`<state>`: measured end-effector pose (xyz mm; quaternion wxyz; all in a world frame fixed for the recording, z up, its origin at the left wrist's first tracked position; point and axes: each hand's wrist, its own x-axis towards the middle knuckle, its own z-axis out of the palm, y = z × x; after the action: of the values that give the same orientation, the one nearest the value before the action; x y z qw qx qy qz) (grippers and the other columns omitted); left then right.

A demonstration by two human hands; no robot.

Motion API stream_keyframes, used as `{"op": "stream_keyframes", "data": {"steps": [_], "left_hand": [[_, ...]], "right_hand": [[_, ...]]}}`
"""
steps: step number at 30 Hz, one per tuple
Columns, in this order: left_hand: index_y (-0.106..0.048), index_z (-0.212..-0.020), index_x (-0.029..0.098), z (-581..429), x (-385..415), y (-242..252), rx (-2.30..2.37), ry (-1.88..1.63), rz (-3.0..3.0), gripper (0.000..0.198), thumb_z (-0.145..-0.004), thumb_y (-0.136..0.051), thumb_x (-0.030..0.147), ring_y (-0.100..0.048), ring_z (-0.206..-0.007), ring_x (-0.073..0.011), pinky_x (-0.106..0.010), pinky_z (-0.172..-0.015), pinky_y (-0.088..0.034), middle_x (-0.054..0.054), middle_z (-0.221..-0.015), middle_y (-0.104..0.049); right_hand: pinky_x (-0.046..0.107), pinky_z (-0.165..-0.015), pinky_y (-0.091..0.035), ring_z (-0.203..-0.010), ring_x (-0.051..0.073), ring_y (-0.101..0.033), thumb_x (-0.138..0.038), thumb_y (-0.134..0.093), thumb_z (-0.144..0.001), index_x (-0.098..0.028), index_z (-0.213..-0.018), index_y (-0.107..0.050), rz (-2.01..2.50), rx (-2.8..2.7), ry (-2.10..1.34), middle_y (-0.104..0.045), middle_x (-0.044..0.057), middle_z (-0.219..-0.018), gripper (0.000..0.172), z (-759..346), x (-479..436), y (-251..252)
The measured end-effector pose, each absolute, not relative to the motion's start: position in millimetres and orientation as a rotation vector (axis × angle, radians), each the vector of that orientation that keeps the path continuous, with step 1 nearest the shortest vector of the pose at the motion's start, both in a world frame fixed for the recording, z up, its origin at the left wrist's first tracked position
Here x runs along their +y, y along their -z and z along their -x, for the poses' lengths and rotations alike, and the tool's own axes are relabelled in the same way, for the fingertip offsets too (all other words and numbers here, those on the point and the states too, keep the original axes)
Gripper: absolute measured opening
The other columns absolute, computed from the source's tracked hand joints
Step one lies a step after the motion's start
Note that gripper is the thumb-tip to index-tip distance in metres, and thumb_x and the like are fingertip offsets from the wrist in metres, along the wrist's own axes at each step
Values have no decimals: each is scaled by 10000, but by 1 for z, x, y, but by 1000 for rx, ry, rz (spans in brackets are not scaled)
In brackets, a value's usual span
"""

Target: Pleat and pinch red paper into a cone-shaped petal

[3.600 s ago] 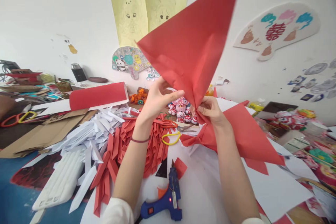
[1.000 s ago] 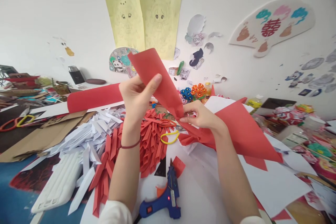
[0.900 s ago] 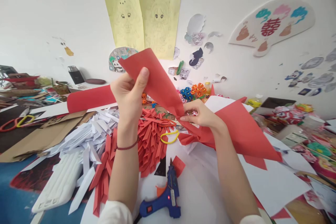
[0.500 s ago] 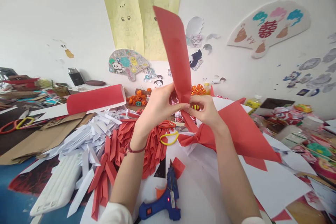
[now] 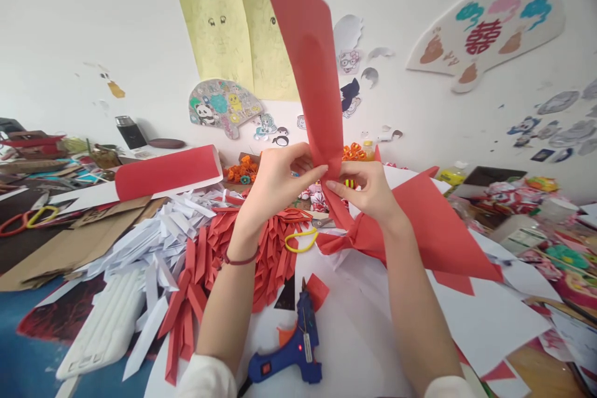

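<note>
A long sheet of red paper stands upright above the table, pinched together at its lower part, with a narrow tail below. My left hand is closed on its left side, thumb across the front. From the right, my right hand pinches the same gathered spot between thumb and fingers. Under my right forearm lies another red paper piece, gathered at its left end and spread wide to the right. Scissors with a yellow handle lie just below the hands. A blue glue gun with a lit red light rests nearer to me.
Left of my arm are piles of folded red strips and white strips. A red paper roll lies behind them. A white case-like object sits front left. White sheets and craft clutter fill the right side.
The upright red paper stands slightly higher in view. My left thumb has drawn back a little from the right one, and the right fingers have shifted on the pinched spot.
</note>
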<state>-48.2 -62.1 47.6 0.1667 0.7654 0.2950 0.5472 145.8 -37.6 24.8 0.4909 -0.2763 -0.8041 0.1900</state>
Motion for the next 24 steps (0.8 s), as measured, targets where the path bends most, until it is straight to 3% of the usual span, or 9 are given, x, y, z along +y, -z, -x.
{"op": "stream_keyframes", "data": {"steps": [7,12,19,24], "left_hand": [[-700,-814,151,48,-53,-41,861,-1686,-2022,148,-826,-727,296,-712,-730,-178,-283,-697,-578,-58,-787,-760],[-714,-824,154,48,-54,-43,750,-1756,-1872,218,-859,-698,369,-718,-743,-174,-304,-715,-606,-55,-800,-761],[-740,-896,191,57,-54,-48,769,-1999,-1732,274,-847,-717,460,-702,-701,-142,-270,-607,-609,-6,-787,-747],[-728,-836,237,78,-59,-53,734,-2297,-1554,257,-866,-706,491,-667,-606,-96,-249,-467,-514,39,-720,-731]], "right_hand": [[274,-539,-385,-559,115,-465,-226,-671,-816,-169,-663,-584,699,-1967,-222,-558,-2,-616,185,-139,-40,-25],[276,-550,-405,-575,127,-497,-226,-674,-826,-177,-687,-583,653,-1932,-153,-593,10,-642,173,-139,-36,-23],[275,-562,-432,-581,133,-530,-206,-668,-833,-179,-708,-617,635,-1942,-72,-630,18,-664,137,-140,-33,-21],[283,-574,-452,-588,138,-539,-204,-677,-807,-175,-714,-637,662,-1922,-81,-635,19,-674,105,-143,-26,-18]]}}
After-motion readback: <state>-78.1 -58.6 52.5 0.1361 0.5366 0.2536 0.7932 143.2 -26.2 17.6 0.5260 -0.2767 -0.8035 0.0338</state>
